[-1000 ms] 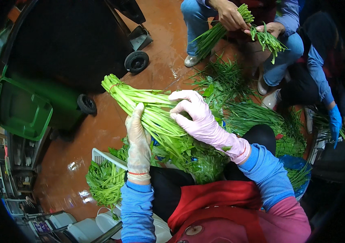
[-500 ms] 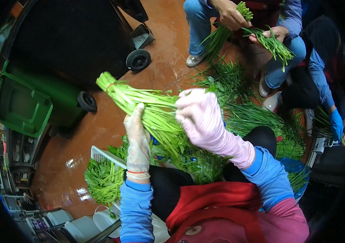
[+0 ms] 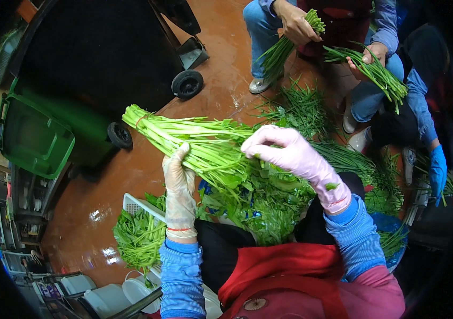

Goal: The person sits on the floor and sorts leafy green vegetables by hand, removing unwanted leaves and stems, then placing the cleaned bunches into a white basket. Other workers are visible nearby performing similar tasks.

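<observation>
My left hand [image 3: 179, 181], in a whitish glove with a red band at the wrist, grips a bunch of leafy celery [image 3: 194, 139] from below, thumb up against the stalks. Its pale stalk ends point to the upper left, tied with a thin red band. My right hand [image 3: 278, 146], in a pink glove, is pinched at the bunch's leafy right end, with a small bit of green leaf at its fingertips. A loose leaf [image 3: 331, 186] clings to that glove near the wrist. Below the bunch, a heap of loose greens [image 3: 277, 204] lies between my knees.
A white basket [image 3: 132, 204] of similar greens stands at my left. Wheeled bins, one green [image 3: 35, 133], stand at the upper left. Across from me, a co-worker's hands [image 3: 296, 24] hold long thin green stalks; more lie on the floor. A blue-gloved hand [image 3: 438, 170] works far right.
My right hand has moved slightly right and down, its fingers now clearly pinched. The bunch tilts a little flatter in my left hand. The co-worker's two bundles have moved apart.
</observation>
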